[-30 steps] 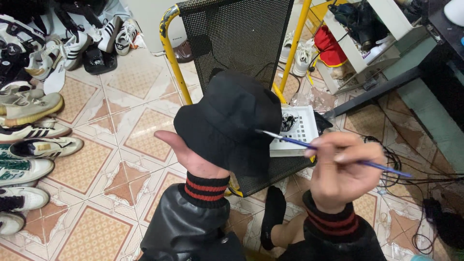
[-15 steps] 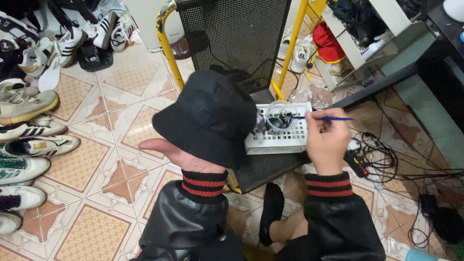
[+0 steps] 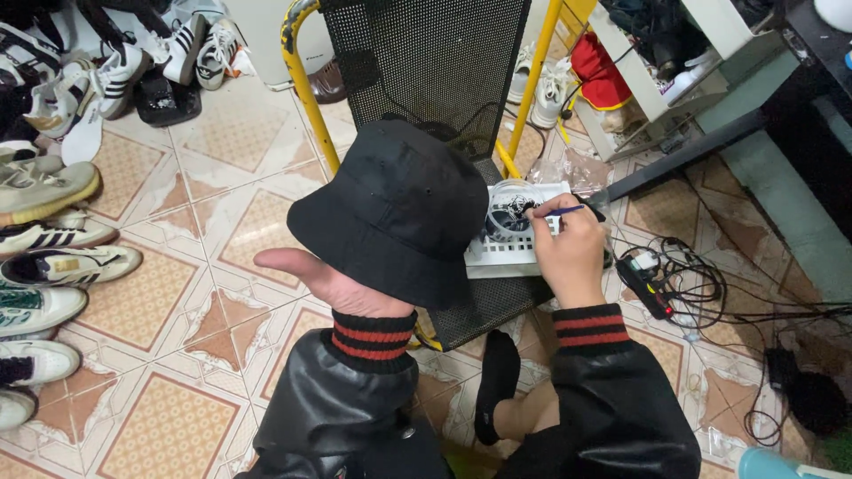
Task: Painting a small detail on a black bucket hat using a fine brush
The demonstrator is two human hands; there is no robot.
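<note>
My left hand (image 3: 333,284) props a black bucket hat (image 3: 395,208); right hand (image 3: 568,253) fingers pinch a blue paintbrush (image 3: 557,211) over the white palette (image 3: 506,253) on the black mesh chair seat (image 3: 497,302).

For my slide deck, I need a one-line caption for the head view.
Left hand holds a black bucket hat; right hand dips a thin brush toward a white palette.

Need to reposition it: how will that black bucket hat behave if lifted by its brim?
The black bucket hat is probably soft and light: it sits draped over the left hand, keeping its dome only through that support. Lifted by the brim, it would likely sag and fold. Its matte cloth looks grippy, unlikely to slip.
</note>
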